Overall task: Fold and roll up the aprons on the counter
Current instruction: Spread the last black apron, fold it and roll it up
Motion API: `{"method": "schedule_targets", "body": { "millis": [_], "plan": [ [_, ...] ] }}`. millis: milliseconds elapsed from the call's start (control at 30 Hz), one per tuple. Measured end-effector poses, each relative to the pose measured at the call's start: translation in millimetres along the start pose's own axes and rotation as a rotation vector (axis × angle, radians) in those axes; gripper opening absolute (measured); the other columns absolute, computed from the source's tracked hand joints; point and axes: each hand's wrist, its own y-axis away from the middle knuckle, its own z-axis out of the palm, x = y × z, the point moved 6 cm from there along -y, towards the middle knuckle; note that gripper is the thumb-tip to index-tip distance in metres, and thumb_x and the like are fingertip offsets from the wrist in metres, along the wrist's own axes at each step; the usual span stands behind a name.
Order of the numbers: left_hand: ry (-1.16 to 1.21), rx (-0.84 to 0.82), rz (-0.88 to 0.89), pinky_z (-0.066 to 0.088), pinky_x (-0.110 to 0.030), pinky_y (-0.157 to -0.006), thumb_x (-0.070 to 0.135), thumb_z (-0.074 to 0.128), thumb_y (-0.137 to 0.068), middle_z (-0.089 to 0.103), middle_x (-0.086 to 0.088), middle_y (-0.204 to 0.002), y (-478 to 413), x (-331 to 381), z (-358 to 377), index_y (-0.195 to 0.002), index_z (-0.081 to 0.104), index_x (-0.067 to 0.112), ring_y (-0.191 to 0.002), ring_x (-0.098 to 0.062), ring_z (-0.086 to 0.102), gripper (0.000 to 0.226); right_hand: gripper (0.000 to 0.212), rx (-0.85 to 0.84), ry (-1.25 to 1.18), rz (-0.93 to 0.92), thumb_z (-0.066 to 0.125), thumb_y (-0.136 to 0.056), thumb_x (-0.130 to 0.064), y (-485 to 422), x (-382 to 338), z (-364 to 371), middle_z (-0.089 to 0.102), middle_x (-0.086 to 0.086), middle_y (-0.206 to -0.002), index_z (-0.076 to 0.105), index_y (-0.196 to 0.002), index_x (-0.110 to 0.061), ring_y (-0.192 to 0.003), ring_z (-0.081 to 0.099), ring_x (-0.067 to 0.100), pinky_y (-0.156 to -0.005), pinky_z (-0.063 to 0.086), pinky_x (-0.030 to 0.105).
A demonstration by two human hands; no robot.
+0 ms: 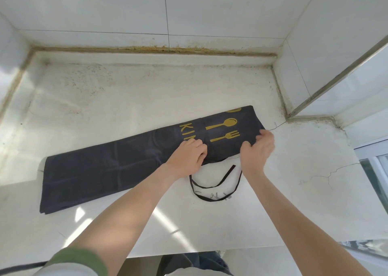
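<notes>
One apron: dark, folded into a long narrow strip, flat on the desk, slanting from the near left up toward the far right corner; left end just at the desk's edge, creases across the cloth.
Print: gold, on the right part of the strip; a spoon above a fork, both pointing right; letters reading "KIN" beside them, the rest hidden under the left hand; part of another gold shape at the far edge, cut off by the fold.
Strap: thin, black, trailing off the near edge, looped loosely on the bare desk between the two forearms.
Left hand: on the strip just left of the fork, fingers curled down, pinching cloth by the near edge.
Right hand: slightly blurred, at the right end of the strip, fingers curled over the corner, gripping the cloth.
Desk: pale stone, scuffed and speckled toward the back, patches of sunlight near the front, a crack well to the right.
Seam: stained yellow-brown, along the back of the desk.
Wall: white tiles behind and to both sides.
Frame: metal, slanting at the far right.
Sleeve: green and white, pushed up on the left arm, at the bottom edge.
</notes>
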Motion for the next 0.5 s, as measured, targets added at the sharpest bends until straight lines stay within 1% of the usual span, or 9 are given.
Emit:
{"method": "schedule_targets", "body": {
  "millis": [67,100,133,167,233,300,333,433,500],
  "plan": [
    [-0.051,0.043,-0.01,0.046,-0.043,-0.083,0.014,0.055,-0.085,0.054,-0.002,-0.09,-6,-1,-2,-0.09,0.059,0.011,-0.083,-0.02,0.048,0.007,0.055,-0.178,0.215,-0.407,0.045,-0.073,0.004,2,-19,17,0.05,0.006,-0.118,0.048,-0.127,-0.005,-0.109,0.045,0.025,-0.095,0.032,0.03],
    [-0.088,0.069,-0.033,0.046,-0.044,-0.088,0.021,0.056,-0.084,0.057,-0.004,-0.097,-6,-3,0,-0.097,0.06,0.01,-0.091,-0.024,0.053,0.018,0.054,-0.325,0.313,-0.542,0.045,-0.076,0.0,6,-22,32,0.052,0.006,-0.126,0.049,-0.13,-0.009,-0.116,0.045,0.026,-0.099,0.032,0.033],
    [-0.138,0.069,-0.072,0.045,-0.047,-0.095,0.03,0.053,-0.083,0.059,-0.007,-0.109,-6,-7,4,-0.108,0.061,0.01,-0.104,-0.028,0.055,0.033,0.053,-0.461,0.422,-0.616,0.047,-0.083,-0.005,10,-20,46,0.05,0.006,-0.135,0.048,-0.135,-0.014,-0.126,0.042,0.026,-0.104,0.032,0.039],
    [-0.201,0.06,-0.115,0.041,-0.049,-0.101,0.038,0.048,-0.084,0.057,-0.011,-0.123,-7,-11,8,-0.119,0.06,0.011,-0.116,-0.031,0.053,0.046,0.051,-0.562,0.546,-0.66,0.047,-0.09,-0.013,13,-14,59,0.043,0.004,-0.145,0.043,-0.141,-0.02,-0.136,0.035,0.025,-0.11,0.026,0.043],
    [-0.292,0.007,-0.198,0.033,-0.054,-0.106,0.046,0.037,-0.087,0.048,-0.015,-0.141,-8,-17,16,-0.134,0.053,0.015,-0.131,-0.033,0.045,0.059,0.053,-0.632,0.745,-0.697,0.044,-0.097,-0.028,15,2,75,0.026,0.0,-0.156,0.03,-0.148,-0.027,-0.146,0.018,0.021,-0.116,0.012,0.043],
    [-0.312,-0.011,-0.242,0.03,-0.057,-0.107,0.048,0.032,-0.09,0.043,-0.015,-0.147,-10,-20,20,-0.14,0.047,0.02,-0.135,-0.033,0.04,0.059,0.057,-0.582,0.81,-0.631,0.042,-0.098,-0.035,2,13,77,0.019,0.001,-0.158,0.022,-0.151,-0.027,-0.147,0.013,0.021,-0.116,0.01,0.045],
    [-0.318,-0.009,-0.245,0.029,-0.057,-0.108,0.048,0.03,-0.092,0.041,-0.014,-0.148,-10,-20,22,-0.142,0.045,0.021,-0.136,-0.033,0.039,0.059,0.059,-0.51,0.801,-0.563,0.043,-0.097,-0.035,-8,17,72,0.021,0.003,-0.157,0.022,-0.151,-0.023,-0.146,0.016,0.022,-0.116,0.012,0.046],
    [-0.347,-0.003,-0.241,0.026,-0.054,-0.11,0.048,0.028,-0.094,0.037,-0.013,-0.151,-10,-23,28,-0.146,0.039,0.022,-0.139,-0.032,0.036,0.059,0.058,-0.253,0.811,-0.351,0.046,-0.096,-0.035,-41,22,46,0.037,0.011,-0.147,0.029,-0.145,-0.008,-0.137,0.032,0.028,-0.109,0.024,0.045],
    [-0.351,0.013,-0.244,0.023,-0.053,-0.113,0.049,0.026,-0.095,0.034,-0.012,-0.152,-11,-24,28,-0.147,0.036,0.023,-0.14,-0.032,0.033,0.059,0.053,-0.191,0.833,-0.263,0.045,-0.098,-0.034,-54,23,33,0.044,0.015,-0.136,0.034,-0.139,-0.004,-0.125,0.04,0.032,-0.101,0.032,0.042]
  ]
}}
